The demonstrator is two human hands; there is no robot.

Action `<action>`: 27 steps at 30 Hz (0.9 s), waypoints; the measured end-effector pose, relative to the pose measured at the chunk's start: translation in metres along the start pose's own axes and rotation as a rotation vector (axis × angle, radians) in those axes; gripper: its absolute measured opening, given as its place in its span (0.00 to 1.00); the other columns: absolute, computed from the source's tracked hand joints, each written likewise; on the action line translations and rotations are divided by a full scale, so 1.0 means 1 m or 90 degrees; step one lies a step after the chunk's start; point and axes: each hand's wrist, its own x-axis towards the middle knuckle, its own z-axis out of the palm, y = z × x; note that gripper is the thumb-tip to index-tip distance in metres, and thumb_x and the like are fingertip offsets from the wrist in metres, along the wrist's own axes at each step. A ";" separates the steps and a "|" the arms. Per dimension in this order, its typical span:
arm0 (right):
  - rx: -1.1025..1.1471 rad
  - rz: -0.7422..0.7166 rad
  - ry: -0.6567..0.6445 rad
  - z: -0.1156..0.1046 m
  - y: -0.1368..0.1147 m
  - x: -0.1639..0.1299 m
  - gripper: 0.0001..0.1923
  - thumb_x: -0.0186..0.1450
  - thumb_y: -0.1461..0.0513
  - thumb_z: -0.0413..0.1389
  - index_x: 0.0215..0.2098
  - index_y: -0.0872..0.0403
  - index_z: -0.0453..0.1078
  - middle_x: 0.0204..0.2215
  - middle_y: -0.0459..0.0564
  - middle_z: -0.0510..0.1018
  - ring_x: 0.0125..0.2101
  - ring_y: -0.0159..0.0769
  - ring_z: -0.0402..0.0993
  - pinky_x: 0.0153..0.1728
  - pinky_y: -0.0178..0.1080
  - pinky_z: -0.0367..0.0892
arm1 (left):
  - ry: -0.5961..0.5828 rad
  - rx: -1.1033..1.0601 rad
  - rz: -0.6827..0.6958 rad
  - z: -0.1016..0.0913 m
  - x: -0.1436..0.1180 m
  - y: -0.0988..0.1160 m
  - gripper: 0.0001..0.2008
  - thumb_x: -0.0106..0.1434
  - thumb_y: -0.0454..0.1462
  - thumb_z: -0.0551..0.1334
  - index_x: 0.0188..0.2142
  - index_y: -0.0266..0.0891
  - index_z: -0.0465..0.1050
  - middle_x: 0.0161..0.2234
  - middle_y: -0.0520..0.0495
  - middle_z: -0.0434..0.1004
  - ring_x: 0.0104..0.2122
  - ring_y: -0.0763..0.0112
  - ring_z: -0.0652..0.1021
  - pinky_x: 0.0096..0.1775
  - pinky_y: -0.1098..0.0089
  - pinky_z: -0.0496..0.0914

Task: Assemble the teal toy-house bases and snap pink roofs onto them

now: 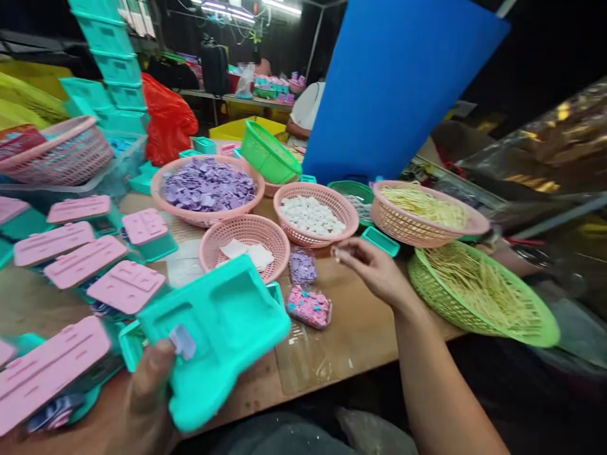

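In the lower left, my left hand (149, 385) is closed on a teal plastic tray (213, 385) with raised edges and recessed compartments, held tilted above the table. Beside the thumb, a small purple piece (184, 342) lies against the tray. My right hand (377, 272) hovers over the table with thumb and fingers pinched. A tiny pale bit shows at its fingertips, too small to name. Nearest to it is a pink basket (351, 218) of small white pieces. Two small clear boxes stand between the hands, one with purple pieces (302, 266), one with pink and teal pieces (309, 306).
Pink-lidded teal assemblies (126, 287) crowd the left side. Behind are a basket of purple pieces (208, 184) and a green basket (270, 151). Baskets of pale yellow sticks (427, 205) stand right. A blue panel (393, 82) rises at the back; a person (307, 107) sits beyond.
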 end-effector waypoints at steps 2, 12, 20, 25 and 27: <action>-0.064 0.062 0.025 -0.009 0.037 -0.051 0.20 0.65 0.45 0.55 0.40 0.52 0.73 0.34 0.51 0.81 0.34 0.41 0.78 0.36 0.43 0.74 | -0.040 0.021 -0.062 0.011 -0.010 -0.019 0.30 0.55 0.48 0.74 0.57 0.50 0.75 0.48 0.52 0.86 0.60 0.50 0.76 0.62 0.59 0.71; -0.231 0.045 0.016 0.011 0.035 0.075 0.07 0.68 0.64 0.55 0.39 0.52 0.77 0.45 0.55 0.81 0.50 0.45 0.75 0.55 0.45 0.67 | -0.127 -0.021 -0.297 0.094 -0.019 -0.056 0.31 0.61 0.51 0.70 0.61 0.43 0.73 0.57 0.42 0.80 0.63 0.48 0.73 0.67 0.50 0.63; -0.231 0.111 -0.124 0.049 0.011 0.164 0.13 0.70 0.56 0.61 0.47 0.57 0.74 0.45 0.53 0.80 0.43 0.40 0.78 0.45 0.45 0.75 | -0.132 0.013 -0.215 0.094 -0.013 -0.054 0.34 0.59 0.52 0.70 0.62 0.43 0.72 0.58 0.41 0.78 0.64 0.46 0.71 0.67 0.51 0.63; -0.162 0.065 -0.017 -0.003 -0.008 0.098 0.11 0.66 0.63 0.62 0.47 0.56 0.74 0.46 0.54 0.81 0.46 0.41 0.78 0.47 0.39 0.72 | -0.144 0.056 -0.256 0.087 -0.021 -0.055 0.37 0.57 0.53 0.71 0.63 0.42 0.71 0.58 0.40 0.78 0.62 0.44 0.73 0.64 0.49 0.66; -0.049 -0.054 0.018 -0.023 -0.022 0.042 0.11 0.66 0.61 0.62 0.47 0.53 0.74 0.45 0.50 0.81 0.44 0.37 0.78 0.44 0.38 0.74 | -0.158 0.084 -0.309 0.082 -0.026 -0.060 0.36 0.58 0.53 0.71 0.63 0.42 0.71 0.57 0.39 0.80 0.60 0.44 0.75 0.63 0.48 0.67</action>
